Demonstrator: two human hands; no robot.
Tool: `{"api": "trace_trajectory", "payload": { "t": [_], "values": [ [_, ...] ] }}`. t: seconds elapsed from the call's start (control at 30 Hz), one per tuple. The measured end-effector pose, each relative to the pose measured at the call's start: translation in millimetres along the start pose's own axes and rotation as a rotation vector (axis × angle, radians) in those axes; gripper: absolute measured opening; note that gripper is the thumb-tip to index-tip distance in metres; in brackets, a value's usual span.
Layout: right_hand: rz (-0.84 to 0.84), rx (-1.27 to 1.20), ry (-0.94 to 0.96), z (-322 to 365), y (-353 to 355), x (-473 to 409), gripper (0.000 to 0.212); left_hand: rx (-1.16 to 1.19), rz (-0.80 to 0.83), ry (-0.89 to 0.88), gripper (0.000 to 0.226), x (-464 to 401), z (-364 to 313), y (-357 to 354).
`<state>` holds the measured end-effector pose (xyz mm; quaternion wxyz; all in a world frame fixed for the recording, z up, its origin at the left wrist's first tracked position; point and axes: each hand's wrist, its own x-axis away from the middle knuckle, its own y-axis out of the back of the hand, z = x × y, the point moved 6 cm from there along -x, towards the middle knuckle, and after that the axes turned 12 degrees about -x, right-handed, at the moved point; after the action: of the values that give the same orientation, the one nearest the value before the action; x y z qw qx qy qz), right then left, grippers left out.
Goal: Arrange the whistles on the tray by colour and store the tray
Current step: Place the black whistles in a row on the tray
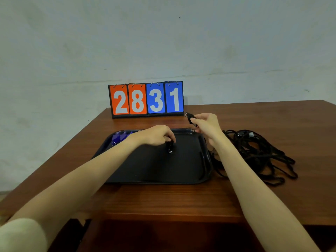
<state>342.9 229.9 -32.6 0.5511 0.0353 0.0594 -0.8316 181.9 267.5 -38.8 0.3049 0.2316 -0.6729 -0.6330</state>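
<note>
Black plastic whistle (pixel 170 148) pinched in my left hand (pixel 156 136), touching the black plastic tray (pixel 190 171); right hand (pixel 206 124) grips another black whistle (pixel 190 117). Sorting step; next, release beside blue whistles (pixel 121 138).

We see two bare forearms, uncovered from elbow to wrist. The left arm wears a pale cream sleeve (pixel 21 235) pushed up near the elbow (soft, thick-looking fabric). Nothing is worn on either wrist or hand.
</note>
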Motion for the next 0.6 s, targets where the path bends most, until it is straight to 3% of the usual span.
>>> {"api": "trace_trajectory", "payload": {
  "t": [0.27,0.6],
  "values": [
    [-0.021,-0.027,-0.059,-4.1,8.4,-2.4,0.035,-0.207,-0.365,0.05,0.03,29.0,-4.9,9.9],
    [-0.015,-0.02,-0.049,-5.0,7.9,-2.1,0.036,-0.296,-0.183,-0.029,0.048,41.7,-18.0,-9.9]
  ]
}}
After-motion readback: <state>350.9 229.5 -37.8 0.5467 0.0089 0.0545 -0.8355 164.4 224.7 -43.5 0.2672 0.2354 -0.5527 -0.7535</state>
